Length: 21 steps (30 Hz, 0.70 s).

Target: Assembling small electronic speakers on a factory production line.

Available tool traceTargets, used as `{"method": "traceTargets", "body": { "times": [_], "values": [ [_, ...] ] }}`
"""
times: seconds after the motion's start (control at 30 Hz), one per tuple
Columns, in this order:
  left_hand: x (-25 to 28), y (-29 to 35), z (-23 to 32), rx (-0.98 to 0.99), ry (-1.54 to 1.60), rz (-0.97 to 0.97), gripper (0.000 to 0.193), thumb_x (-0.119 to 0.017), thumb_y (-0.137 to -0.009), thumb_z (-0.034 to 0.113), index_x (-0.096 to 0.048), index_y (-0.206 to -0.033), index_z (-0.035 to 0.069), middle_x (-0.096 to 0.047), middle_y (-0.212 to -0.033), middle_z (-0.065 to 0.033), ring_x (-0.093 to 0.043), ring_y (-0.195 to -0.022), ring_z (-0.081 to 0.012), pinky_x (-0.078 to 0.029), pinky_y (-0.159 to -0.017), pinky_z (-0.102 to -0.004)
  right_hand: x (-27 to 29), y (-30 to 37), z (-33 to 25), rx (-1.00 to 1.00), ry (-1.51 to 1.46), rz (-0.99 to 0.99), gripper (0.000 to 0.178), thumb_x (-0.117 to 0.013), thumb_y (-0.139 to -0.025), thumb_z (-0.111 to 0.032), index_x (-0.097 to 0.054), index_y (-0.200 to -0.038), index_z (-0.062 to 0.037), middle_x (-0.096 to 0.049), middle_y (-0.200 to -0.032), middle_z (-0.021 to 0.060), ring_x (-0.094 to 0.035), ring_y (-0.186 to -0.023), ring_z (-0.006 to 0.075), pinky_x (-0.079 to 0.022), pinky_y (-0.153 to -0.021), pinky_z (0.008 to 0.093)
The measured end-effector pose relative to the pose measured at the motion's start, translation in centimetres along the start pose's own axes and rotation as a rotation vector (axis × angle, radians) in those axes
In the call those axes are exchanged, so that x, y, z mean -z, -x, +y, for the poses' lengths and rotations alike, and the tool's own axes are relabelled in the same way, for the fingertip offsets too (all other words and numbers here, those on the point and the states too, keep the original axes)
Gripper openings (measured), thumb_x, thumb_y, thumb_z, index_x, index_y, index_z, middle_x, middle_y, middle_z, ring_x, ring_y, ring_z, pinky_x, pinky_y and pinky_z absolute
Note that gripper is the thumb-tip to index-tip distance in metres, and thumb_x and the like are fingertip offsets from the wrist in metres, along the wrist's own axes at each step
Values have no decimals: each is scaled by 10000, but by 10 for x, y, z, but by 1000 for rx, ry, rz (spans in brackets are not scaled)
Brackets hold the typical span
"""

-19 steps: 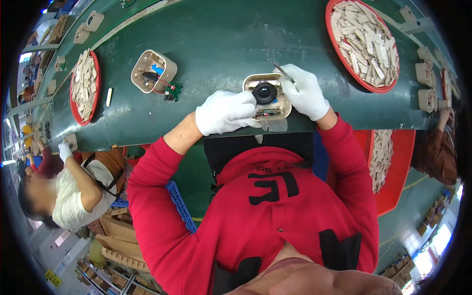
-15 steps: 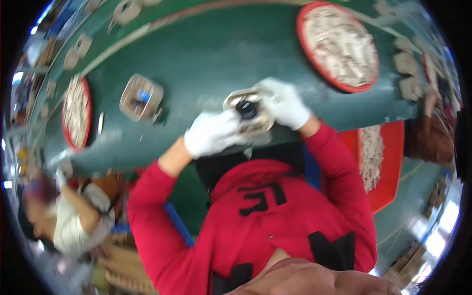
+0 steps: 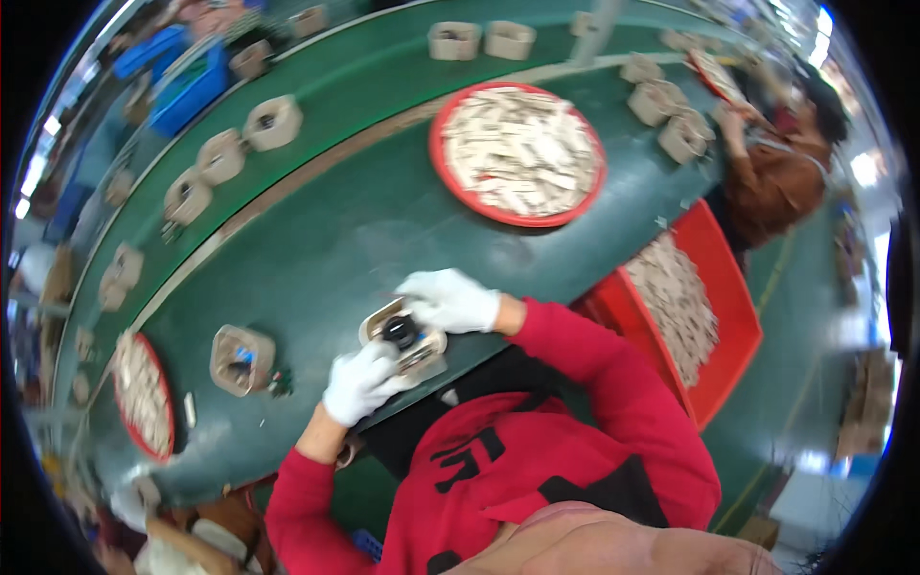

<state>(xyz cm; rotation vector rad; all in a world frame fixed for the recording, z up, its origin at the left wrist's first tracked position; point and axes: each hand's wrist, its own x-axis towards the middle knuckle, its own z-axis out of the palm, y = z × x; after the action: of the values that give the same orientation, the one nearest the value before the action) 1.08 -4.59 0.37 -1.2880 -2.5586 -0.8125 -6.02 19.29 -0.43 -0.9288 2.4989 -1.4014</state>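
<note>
A small beige plastic box sits at the table's near edge, in front of my body. A black round part lies in it, with small metallic and blue bits beside it. My left hand, in a white glove, is closed on the box's near left side, fingertips by the black part. My right hand, also gloved, has its fingers bent together over the far right rim; what they hold, if anything, is hidden. To the left stands another beige box with blue and dark bits, a small green part beside it.
A red round tray of pale flat pieces stands ahead; a similar tray is far left. A red bin of pale pieces is at right. More boxes line the green belt beyond. A co-worker works at far right.
The view has swung, so the table's contents appear shifted. My right hand has moved from the box's right side to its far rim; the left stays at the near left side.
</note>
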Motion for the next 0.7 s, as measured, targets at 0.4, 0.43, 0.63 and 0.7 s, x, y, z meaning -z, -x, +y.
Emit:
{"method": "traceTargets", "body": {
  "times": [0.4, 0.43, 0.63, 0.7],
  "values": [
    [-26, -13, 5, 85, 6, 210, 424, -693, -832, 473, -507, -727, 107, -542, -825, -78, -573, -522, -296, -455, -441, -418, 40, 5, -68, -141, -880, 25, 229, -473, -999, -140, -590, -1097, 31, -673, -928, 92, -612, -760, 135, -503, -717, 281],
    [-27, -12, 5, 103, 16, 195, 413, -695, -832, 466, -516, -734, 107, -538, -821, -78, -572, -516, -297, -461, -443, -418, 31, 5, -66, -137, -936, -31, 225, -480, -997, -141, -590, -1083, 35, -660, -888, 86, -606, -748, 139, -501, -714, 285],
    [-20, -15, 9, 127, 32, 190, 380, -703, -826, 448, -543, -723, 118, -534, -776, -53, -576, -542, -275, -467, -441, -399, 11, -1, -58, -167, -984, -71, 338, -491, -1021, -290, -574, -922, 22, -521, -626, 41, -480, -538, 122, -405, -519, 286],
    [-20, -16, 14, 175, 15, 163, 398, -708, -815, 464, -550, -699, 118, -538, -776, -49, -579, -541, -273, -473, -450, -400, -2, 6, -59, -158, -871, 11, 473, -496, -1026, -434, -582, -858, 0, -514, -632, 10, -428, -503, 80, -350, -467, 261]
  ]
}}
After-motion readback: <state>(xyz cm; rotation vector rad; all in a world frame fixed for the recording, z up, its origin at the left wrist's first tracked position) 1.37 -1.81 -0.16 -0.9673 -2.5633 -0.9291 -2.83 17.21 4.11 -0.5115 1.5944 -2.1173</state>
